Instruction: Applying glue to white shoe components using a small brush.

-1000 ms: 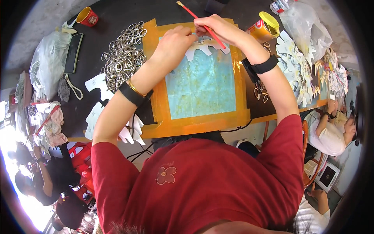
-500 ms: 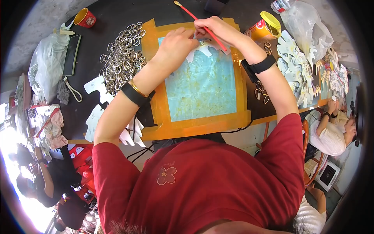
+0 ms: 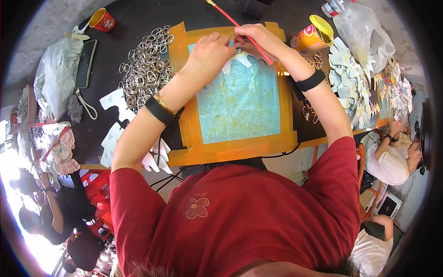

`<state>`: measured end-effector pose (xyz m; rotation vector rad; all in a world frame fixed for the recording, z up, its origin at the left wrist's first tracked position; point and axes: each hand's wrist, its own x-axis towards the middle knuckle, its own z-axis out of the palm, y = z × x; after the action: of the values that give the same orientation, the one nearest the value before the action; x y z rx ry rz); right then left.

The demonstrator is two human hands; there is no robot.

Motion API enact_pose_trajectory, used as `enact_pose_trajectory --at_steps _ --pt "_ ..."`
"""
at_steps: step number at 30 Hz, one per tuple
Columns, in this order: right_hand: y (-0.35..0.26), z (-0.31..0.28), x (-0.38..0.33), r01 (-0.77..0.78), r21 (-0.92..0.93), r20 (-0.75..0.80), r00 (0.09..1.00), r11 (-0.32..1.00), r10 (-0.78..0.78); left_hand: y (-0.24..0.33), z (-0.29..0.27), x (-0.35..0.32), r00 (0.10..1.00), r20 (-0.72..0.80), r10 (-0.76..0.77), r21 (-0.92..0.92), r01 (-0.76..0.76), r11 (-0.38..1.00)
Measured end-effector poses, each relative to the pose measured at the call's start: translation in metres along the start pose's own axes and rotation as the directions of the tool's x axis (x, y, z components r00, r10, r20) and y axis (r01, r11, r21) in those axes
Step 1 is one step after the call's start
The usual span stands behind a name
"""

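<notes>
A white toothed cut-out piece (image 3: 241, 60) lies at the far end of a blue glue-stained sheet (image 3: 240, 106) framed by orange tape. My left hand (image 3: 210, 56) is at the piece's left edge, its fingers bent inward and pinching there; the fingertips are partly hidden. My right hand (image 3: 257, 39) holds a thin red-handled brush (image 3: 226, 17) slanting across it, pale tip pointing away to the left. Its fingertips also work at the piece's far edge, where a small metal bit shows between the hands; I cannot make out its shape.
Left of the sheet is a heap of metal D-shaped rings (image 3: 147, 69), with loose white pieces (image 3: 113, 143) nearer. A yellow tub (image 3: 308, 39), a pile of white pieces (image 3: 346, 83) and a plastic bag (image 3: 364, 32) stand right. A phone (image 3: 86, 63) and red cup (image 3: 102, 21) are left.
My right hand and the brush have shifted slightly right and nearer, the fingers curling in closer to the piece's far edge. My left hand stays almost in place.
</notes>
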<state>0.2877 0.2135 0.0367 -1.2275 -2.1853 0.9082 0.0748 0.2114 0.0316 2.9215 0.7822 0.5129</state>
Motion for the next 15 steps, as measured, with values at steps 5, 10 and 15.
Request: enact_pose_trajectory --at_steps 5,10,15 --pt "0.0004 0.0051 -0.0046 0.066 -0.071 -0.046 0.997 0.995 -0.069 0.0003 0.0016 0.0010 1.000 -0.027 0.009 0.034 -0.008 0.999" --pt "-0.0022 0.0053 -0.0028 -0.064 0.086 -0.077 0.995 0.994 0.071 0.0022 0.0009 0.0041 1.000 -0.024 0.017 0.086 -0.015 0.996" --pt "-0.0065 0.0085 -0.0044 -0.134 0.213 -0.136 0.977 0.968 0.165 0.0014 0.0012 0.0026 0.999 -0.048 0.025 0.135 -0.018 0.991"
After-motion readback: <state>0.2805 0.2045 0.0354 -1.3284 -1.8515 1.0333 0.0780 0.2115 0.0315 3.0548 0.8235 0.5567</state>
